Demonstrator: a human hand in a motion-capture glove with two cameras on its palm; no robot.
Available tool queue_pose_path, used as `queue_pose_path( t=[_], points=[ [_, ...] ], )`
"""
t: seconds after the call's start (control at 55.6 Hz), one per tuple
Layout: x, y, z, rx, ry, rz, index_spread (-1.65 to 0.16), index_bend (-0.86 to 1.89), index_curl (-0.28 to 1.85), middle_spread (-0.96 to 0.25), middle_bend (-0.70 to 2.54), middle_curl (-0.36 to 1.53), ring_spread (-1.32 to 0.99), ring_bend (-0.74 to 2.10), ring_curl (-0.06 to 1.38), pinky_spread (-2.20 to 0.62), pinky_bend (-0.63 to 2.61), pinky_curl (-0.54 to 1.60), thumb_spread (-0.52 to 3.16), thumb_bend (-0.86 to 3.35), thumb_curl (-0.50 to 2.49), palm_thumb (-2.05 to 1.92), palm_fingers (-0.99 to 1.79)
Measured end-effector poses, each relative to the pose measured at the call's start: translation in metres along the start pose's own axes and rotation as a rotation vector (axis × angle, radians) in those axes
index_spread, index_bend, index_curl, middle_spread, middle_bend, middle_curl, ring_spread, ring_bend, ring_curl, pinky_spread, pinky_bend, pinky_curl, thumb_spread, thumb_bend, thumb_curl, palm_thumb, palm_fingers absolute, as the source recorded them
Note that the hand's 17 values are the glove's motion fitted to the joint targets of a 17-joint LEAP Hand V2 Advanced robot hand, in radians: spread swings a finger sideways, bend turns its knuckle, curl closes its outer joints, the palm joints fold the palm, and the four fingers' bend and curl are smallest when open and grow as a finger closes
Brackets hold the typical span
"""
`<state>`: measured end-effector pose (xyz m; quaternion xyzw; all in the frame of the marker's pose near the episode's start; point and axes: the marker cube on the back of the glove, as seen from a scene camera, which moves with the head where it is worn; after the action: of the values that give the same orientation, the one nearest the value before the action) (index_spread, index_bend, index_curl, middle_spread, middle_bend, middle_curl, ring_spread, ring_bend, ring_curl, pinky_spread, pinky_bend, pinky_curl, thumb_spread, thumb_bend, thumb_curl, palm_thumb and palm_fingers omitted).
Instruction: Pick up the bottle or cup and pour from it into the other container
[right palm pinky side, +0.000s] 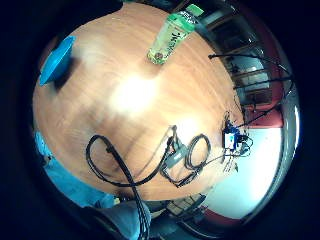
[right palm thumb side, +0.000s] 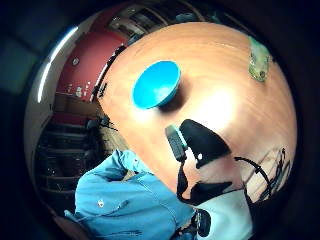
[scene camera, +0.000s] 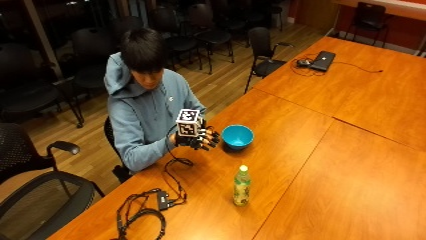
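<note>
We see a green-labelled bottle (scene camera: 241, 186) standing upright and capped on the wooden table, well apart from an upright blue bowl (scene camera: 237, 136) nearer the person.

Wood, plastic and cloth, as we see them

Glossy orange-brown wooden table (scene camera: 346, 165); smooth blue plastic bowl (scene camera: 237, 136); clear green-labelled plastic bottle (scene camera: 241, 186); matt black cloth glove (scene camera: 198, 138).

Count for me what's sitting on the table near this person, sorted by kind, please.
Bottles: 1, the green bottle, standing upright.
Bowls: 1, the blue bowl, beside the gloved right hand.
Cable bundles: 1, the black cables with a small box at the table's near edge.
Laptops: 1, the laptop on the far table.
Total: 4
</note>
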<state>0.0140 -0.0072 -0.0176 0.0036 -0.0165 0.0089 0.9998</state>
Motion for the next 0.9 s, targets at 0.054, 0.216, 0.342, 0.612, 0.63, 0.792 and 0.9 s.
queue_pose_path(
  t=[0.054, 0.216, 0.342, 0.612, 0.63, 0.792, 0.9],
  points=[
    [-0.011, 0.006, 0.009, -0.01, 0.009, -0.005, -0.23, 0.19, 0.09, -0.01, 0.2, 0.07, 0.05, 0.26, 0.07, 0.12, 0.42, 0.1, 0.54, 0.24, 0.1, 0.42, 0.37],
    [-0.018, 0.012, 0.004, 0.003, 0.031, 0.002, -0.33, 0.17, 0.17, -0.01, 0.18, 0.15, 0.08, 0.27, 0.14, 0.19, 0.46, 0.16, 0.87, 0.2, 0.16, 0.47, 0.33],
    [-0.032, 0.024, 0.012, 0.001, 0.047, -0.011, -0.35, 0.17, 0.21, -0.01, 0.18, 0.18, 0.09, 0.28, 0.16, 0.22, 0.47, 0.18, 0.98, 0.15, 0.19, 0.49, 0.31],
    [0.005, 0.02, -0.025, 0.031, 0.047, 0.046, -0.36, 0.16, 0.25, -0.01, 0.18, 0.24, 0.1, 0.29, 0.21, 0.23, 0.49, 0.21, 1.06, 0.06, 0.24, 0.54, 0.29],
    [0.007, 0.02, -0.027, 0.031, 0.046, 0.052, -0.36, 0.16, 0.25, -0.01, 0.18, 0.24, 0.1, 0.3, 0.21, 0.23, 0.49, 0.21, 1.06, 0.05, 0.24, 0.54, 0.29],
    [0.009, 0.044, -0.011, 0.014, 0.078, 0.054, -0.37, 0.16, 0.27, -0.01, 0.18, 0.26, 0.09, 0.31, 0.23, 0.23, 0.5, 0.22, 1.08, 0.0, 0.26, 0.57, 0.28],
    [0.029, 0.053, -0.012, 0.028, 0.109, 0.089, -0.37, 0.15, 0.27, -0.01, 0.18, 0.27, 0.09, 0.31, 0.24, 0.23, 0.51, 0.23, 1.08, -0.01, 0.28, 0.58, 0.27]
  ],
)
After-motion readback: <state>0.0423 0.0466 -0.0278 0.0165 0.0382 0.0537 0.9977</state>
